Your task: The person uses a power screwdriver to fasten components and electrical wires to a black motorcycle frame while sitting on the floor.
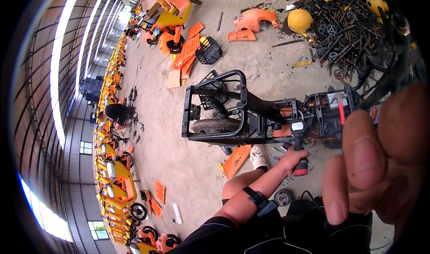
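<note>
My left hand (pixel 295 159) grips a black-and-red cordless power tool (pixel 299 135), held upright against a stripped black scooter frame (pixel 244 99) with a rear wheel (pixel 214 127). My right hand (pixel 367 164) is raised very close to the camera at the right, fingers curled; whether anything is inside them is hidden. A red-handled tool (pixel 341 108) rests on the frame behind it. Beneath the frame lie an orange panel (pixel 236 162) and scattered small metal parts. My left foot, in a pale clog (pixel 258 155), is beside the panel.
A pile of rusty metal parts (pixel 340 39) fills the back right, near a yellow dome (pixel 299 22). Orange body panels (pixel 183 57) and a black crate (pixel 208 51) lie behind the frame. Another person (pixel 115 115) bends beside a long row of yellow scooters (pixel 112 182) at the left.
</note>
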`<action>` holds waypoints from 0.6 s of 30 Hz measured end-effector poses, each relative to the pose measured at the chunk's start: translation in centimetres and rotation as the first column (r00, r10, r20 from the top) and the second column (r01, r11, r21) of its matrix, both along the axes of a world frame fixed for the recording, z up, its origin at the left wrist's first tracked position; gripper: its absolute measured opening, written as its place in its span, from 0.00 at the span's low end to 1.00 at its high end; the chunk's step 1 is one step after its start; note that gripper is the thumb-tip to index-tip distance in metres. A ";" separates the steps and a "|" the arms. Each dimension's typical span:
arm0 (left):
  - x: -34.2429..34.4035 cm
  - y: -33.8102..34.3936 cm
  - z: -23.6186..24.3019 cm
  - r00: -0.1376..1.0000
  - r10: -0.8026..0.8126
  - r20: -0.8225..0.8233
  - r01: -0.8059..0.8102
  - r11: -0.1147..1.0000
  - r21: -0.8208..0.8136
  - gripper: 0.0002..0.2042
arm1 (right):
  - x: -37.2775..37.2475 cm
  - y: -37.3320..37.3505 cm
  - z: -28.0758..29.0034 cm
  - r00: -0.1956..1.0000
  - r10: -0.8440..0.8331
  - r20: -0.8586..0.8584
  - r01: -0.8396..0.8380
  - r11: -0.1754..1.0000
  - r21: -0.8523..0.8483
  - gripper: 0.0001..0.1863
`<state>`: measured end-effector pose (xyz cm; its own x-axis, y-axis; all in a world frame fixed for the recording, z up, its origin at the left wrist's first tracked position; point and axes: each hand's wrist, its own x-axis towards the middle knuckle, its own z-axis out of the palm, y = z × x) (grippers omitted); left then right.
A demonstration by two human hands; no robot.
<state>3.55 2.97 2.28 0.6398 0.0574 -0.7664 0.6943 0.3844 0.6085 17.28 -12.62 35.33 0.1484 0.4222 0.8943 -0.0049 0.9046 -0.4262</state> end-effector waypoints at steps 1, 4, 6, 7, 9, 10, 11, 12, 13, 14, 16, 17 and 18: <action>0.6 0.0 0.5 1.000 -0.014 0.000 0.014 1.000 -0.013 0.20 | -0.1 -0.2 0.0 1.000 -0.001 -0.001 0.001 1.000 0.004 0.24; 0.5 -0.8 3.0 0.999 0.031 0.014 -0.031 0.999 0.025 0.20 | -0.6 -0.5 0.0 1.000 -0.006 -0.008 0.006 1.000 0.000 0.22; 0.4 -0.9 1.6 0.999 0.036 0.019 -0.037 0.999 0.023 0.20 | -0.9 -0.6 0.2 1.000 0.003 -0.010 -0.003 1.000 0.005 0.20; 0.2 -0.8 0.2 0.999 0.044 0.021 -0.044 0.999 0.020 0.20 | -1.1 -0.3 0.1 1.000 0.019 -0.014 -0.019 1.000 0.007 0.20; -0.6 -0.6 -1.1 0.997 0.061 0.037 -0.062 0.998 0.004 0.20 | -1.2 -0.1 -0.2 0.999 0.037 -0.019 -0.037 0.999 0.008 0.18; -0.4 -0.9 -0.5 0.997 0.070 0.035 -0.070 0.997 0.008 0.20 | -1.3 -0.1 -0.3 0.999 0.036 -0.021 -0.036 0.999 0.008 0.17; 0.0 -1.4 0.6 0.996 0.078 0.034 -0.078 0.997 0.015 0.20 | -1.4 -0.3 -0.3 0.999 0.037 -0.017 -0.037 0.999 0.010 0.17; 0.1 -1.6 1.9 0.995 0.097 0.017 -0.097 0.995 0.004 0.19 | -1.6 -0.5 -0.3 0.999 0.037 -0.021 -0.036 0.999 0.011 0.16; -0.1 -1.6 1.5 0.996 0.089 0.032 -0.089 0.996 0.006 0.19 | -1.8 -0.4 -0.2 0.999 0.040 -0.017 -0.039 0.999 0.009 0.15; -0.3 -1.6 1.1 0.996 0.079 0.047 -0.080 0.997 0.009 0.19 | -2.2 -0.4 -0.1 0.999 0.042 -0.023 -0.042 0.999 0.005 0.15; -0.7 -1.6 0.6 0.996 0.079 0.052 -0.080 0.997 0.016 0.18 | -2.6 -0.6 0.1 0.999 0.039 -0.035 -0.040 0.999 0.000 0.13; -0.8 -1.5 0.3 0.995 0.088 0.042 -0.088 0.996 0.021 0.18 | -2.7 -0.5 0.1 0.999 0.031 -0.043 -0.032 0.999 -0.003 0.13; -0.6 -1.6 0.4 0.995 0.097 0.029 -0.097 0.995 0.019 0.18 | -2.8 -0.6 -0.1 0.998 0.021 -0.060 -0.022 1.000 -0.013 0.12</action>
